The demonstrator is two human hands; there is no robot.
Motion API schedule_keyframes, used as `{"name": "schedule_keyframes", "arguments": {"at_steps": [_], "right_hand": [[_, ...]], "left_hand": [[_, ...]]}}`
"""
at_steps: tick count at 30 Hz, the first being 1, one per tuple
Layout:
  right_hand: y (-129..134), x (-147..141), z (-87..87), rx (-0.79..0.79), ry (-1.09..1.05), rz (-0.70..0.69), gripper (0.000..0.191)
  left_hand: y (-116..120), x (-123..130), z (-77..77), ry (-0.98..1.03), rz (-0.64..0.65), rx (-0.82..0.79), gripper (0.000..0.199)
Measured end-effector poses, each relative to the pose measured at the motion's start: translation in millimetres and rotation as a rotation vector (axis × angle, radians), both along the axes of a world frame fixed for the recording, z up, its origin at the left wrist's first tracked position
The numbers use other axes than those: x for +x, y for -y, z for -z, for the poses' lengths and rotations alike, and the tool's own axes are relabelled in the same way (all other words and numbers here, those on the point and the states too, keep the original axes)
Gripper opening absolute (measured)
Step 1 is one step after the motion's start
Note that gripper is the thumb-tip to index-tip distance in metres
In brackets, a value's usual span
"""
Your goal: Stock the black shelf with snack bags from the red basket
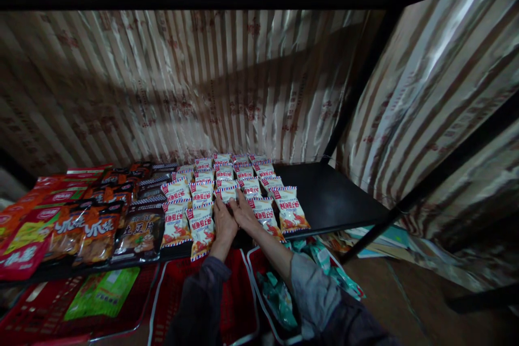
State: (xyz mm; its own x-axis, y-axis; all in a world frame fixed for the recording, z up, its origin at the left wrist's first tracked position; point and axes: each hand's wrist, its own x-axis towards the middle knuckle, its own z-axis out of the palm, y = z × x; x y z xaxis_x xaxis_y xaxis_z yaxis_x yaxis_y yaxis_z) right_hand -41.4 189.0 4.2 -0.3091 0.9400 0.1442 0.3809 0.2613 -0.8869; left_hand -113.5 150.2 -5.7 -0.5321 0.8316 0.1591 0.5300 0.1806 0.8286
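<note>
Both my hands are at the front of a block of white snack bags with red lettering and striped ends. My left hand and my right hand close in on one snack bag from its near side; its lower part is hidden behind the fingers. Left of my left hand lies another white bag, and right of my right hand, partly behind the forearm, is one more bag. Rows of the same bags stretch back toward the curtain.
The black shelf extends right to a dark post. Dark potato-chip bags and orange bags lie left. Below are red baskets, one with teal packets. A striped curtain hangs behind; a shelf is overhead.
</note>
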Motion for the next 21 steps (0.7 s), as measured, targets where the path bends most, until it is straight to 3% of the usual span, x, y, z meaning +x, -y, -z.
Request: {"name": "schedule_keyframes", "arguments": {"at_steps": [7,21], "right_hand": [[-8.7,-9.0,7.8,-0.001,-0.017,0.034,0.057],[11.8,2.2,10.2,-0.046,0.006,0.03,0.058]], "left_hand": [[-4.1,-3.9,-0.7,-0.002,0.027,-0.049,0.063],[19.0,3.2,0.9,-0.053,0.021,-0.074,0.061]]}}
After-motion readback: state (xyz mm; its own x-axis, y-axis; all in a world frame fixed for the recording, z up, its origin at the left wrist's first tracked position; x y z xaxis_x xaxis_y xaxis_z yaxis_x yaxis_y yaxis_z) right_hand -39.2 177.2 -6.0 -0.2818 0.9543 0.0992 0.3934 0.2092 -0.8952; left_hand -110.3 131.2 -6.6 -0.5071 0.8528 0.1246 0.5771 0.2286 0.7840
